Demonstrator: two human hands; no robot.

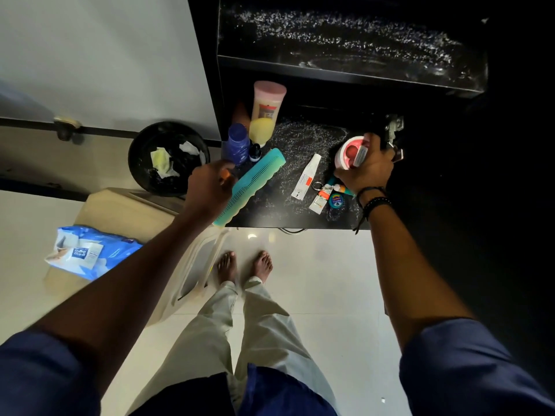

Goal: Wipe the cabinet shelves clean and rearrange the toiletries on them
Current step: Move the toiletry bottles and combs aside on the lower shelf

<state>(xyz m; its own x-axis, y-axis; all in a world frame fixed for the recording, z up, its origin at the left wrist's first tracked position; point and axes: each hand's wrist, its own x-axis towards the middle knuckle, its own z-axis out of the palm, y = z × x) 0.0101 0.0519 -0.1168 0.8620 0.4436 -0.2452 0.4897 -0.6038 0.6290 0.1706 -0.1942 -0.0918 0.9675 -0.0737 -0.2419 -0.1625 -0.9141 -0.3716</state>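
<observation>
My left hand (208,187) grips the near end of a long teal comb (253,183), which lies slanted over the lower black shelf (270,211). A small orange thing shows under its fingers. My right hand (368,168) holds a round red-and-white jar (350,153) at the shelf's right. A white tube (306,178), a smaller tube (321,198) and a small blue tin (336,200) lie between my hands. At the back left stand a pink-and-yellow bottle (265,111), a blue bottle (238,144) and a tiny dark bottle (254,152). The upper shelf (345,40) shows wet streaks.
A black bin (168,157) with crumpled wipes stands left of the cabinet. A blue wipes pack (90,252) lies on a beige box. A cabinet hinge (395,127) sticks out at the right. My bare feet (244,265) stand on pale floor tiles.
</observation>
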